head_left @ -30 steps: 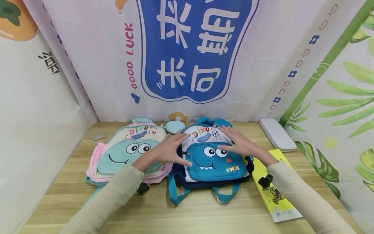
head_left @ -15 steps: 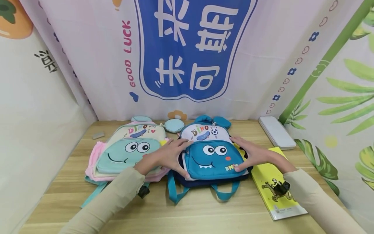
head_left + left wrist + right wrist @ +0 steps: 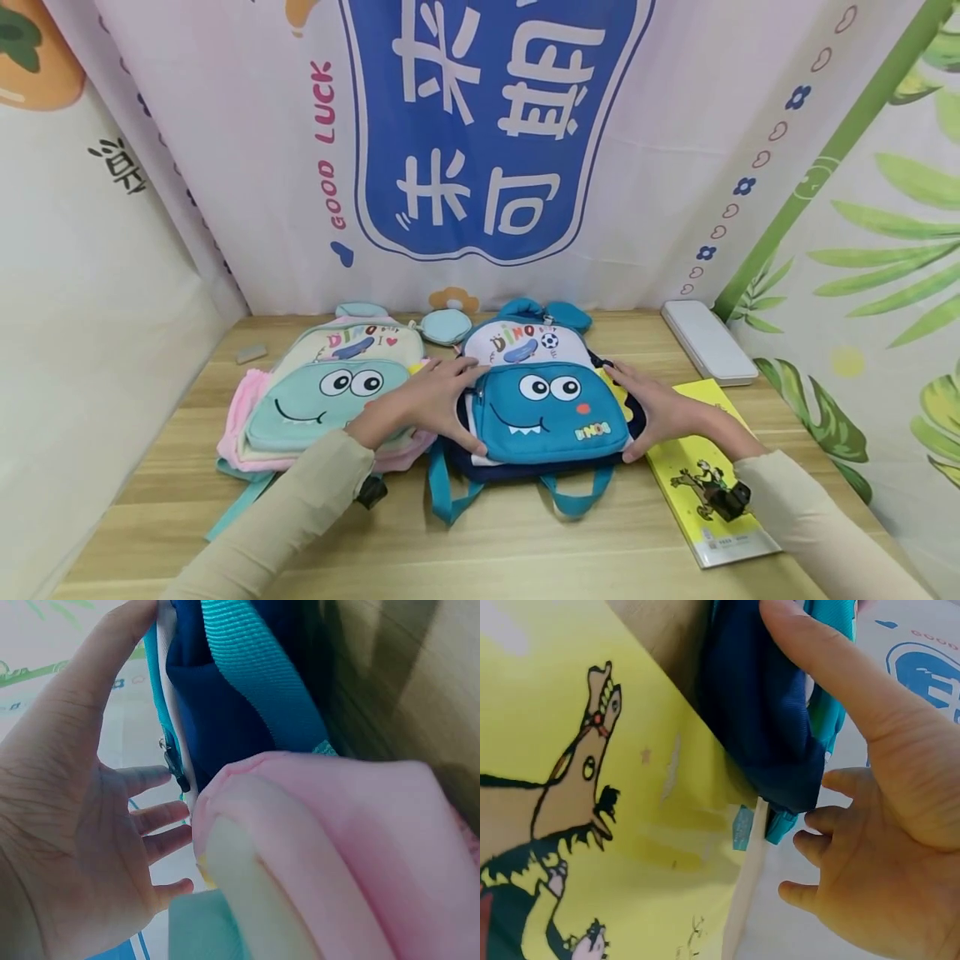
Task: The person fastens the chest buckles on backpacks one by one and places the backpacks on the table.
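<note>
A blue and white dinosaur backpack [image 3: 551,417] lies on the wooden table, its two teal straps pointing toward me. Along its left side rests my left hand [image 3: 431,404], fingers spread, thumb near the lower left corner. My right hand [image 3: 667,410] lies at the opposite side, thumb by the lower right corner. In the left wrist view, the left fingers [image 3: 161,817] reach along the backpack's zipped edge, uncurled. In the right wrist view, the right thumb [image 3: 825,660] touches the navy side. A mint and pink backpack [image 3: 322,417] lies partly beneath my left forearm.
A yellow book [image 3: 701,492] with a cartoon cover lies right of the blue backpack, under my right wrist. Behind it is a white oblong case [image 3: 708,342]. A small grey block [image 3: 251,354] sits at the back left. Printed curtains [image 3: 270,167] enclose the table.
My right hand has moved from above the blue backpack out and down to its right side. My left hand has lowered slightly along the left side. The backpacks stay put.
</note>
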`<state>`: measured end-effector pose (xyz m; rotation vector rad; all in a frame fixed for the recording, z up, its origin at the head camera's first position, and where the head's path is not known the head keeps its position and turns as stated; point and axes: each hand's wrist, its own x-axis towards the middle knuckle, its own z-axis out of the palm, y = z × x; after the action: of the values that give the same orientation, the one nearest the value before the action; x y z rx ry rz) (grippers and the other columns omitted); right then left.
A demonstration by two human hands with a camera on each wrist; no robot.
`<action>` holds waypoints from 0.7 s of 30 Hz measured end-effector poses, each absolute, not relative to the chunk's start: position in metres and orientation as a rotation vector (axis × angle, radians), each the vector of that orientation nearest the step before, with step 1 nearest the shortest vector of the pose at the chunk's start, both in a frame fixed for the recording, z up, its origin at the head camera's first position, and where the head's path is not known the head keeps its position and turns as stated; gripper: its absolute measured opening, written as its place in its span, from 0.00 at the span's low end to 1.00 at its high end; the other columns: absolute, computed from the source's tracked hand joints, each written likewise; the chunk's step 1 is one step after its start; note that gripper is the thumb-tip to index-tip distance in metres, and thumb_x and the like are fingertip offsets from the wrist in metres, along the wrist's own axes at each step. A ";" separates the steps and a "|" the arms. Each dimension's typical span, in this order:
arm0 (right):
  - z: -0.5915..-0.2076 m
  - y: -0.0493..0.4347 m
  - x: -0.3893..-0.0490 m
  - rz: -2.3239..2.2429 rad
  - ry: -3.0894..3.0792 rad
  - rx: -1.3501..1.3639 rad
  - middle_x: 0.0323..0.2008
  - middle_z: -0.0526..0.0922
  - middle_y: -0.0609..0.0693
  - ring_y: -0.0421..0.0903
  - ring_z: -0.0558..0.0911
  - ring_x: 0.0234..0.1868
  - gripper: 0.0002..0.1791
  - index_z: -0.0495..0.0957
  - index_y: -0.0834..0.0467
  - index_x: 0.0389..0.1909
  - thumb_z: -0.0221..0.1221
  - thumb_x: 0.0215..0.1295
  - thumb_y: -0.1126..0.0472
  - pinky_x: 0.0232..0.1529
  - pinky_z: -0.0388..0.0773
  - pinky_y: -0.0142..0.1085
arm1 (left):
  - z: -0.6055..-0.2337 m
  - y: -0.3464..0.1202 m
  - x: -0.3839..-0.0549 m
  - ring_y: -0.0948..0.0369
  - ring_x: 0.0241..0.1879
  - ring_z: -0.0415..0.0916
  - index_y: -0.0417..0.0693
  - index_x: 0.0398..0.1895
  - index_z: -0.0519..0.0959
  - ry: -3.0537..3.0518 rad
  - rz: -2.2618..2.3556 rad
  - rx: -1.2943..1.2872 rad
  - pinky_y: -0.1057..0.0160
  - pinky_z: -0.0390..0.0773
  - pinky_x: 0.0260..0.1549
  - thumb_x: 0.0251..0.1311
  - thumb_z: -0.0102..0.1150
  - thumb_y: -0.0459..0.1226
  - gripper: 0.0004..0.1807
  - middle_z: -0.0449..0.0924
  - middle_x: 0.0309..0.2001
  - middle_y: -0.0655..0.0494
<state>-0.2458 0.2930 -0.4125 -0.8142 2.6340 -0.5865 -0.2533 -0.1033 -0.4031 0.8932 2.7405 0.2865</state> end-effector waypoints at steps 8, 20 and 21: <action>-0.419 0.293 -0.251 -0.664 2.645 -0.728 0.77 0.52 0.71 0.72 0.58 0.75 0.77 0.39 0.68 0.79 0.81 0.42 0.41 0.71 0.57 0.69 | -0.401 -0.108 -0.260 0.43 0.79 0.50 0.55 0.81 0.55 2.763 0.289 0.838 0.35 0.51 0.75 0.40 0.69 0.74 0.67 0.53 0.80 0.45; -0.429 0.297 -0.263 -0.895 2.494 -0.786 0.75 0.58 0.66 0.66 0.64 0.73 0.76 0.36 0.65 0.80 0.82 0.42 0.50 0.72 0.59 0.66 | -0.400 -0.106 -0.267 0.38 0.78 0.51 0.55 0.81 0.55 2.708 0.354 0.774 0.33 0.58 0.72 0.38 0.72 0.72 0.67 0.52 0.81 0.45; -0.430 0.298 -0.263 -0.901 2.492 -0.770 0.75 0.58 0.67 0.66 0.63 0.73 0.76 0.36 0.65 0.80 0.82 0.42 0.50 0.72 0.58 0.67 | -0.400 -0.106 -0.267 0.38 0.78 0.51 0.55 0.81 0.55 2.704 0.361 0.773 0.33 0.58 0.72 0.38 0.73 0.72 0.67 0.52 0.80 0.44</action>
<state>-0.2626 0.2979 -0.4297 -0.7696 2.4917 -0.9010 -0.2673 -0.1056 -0.4002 0.7727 2.7044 0.3606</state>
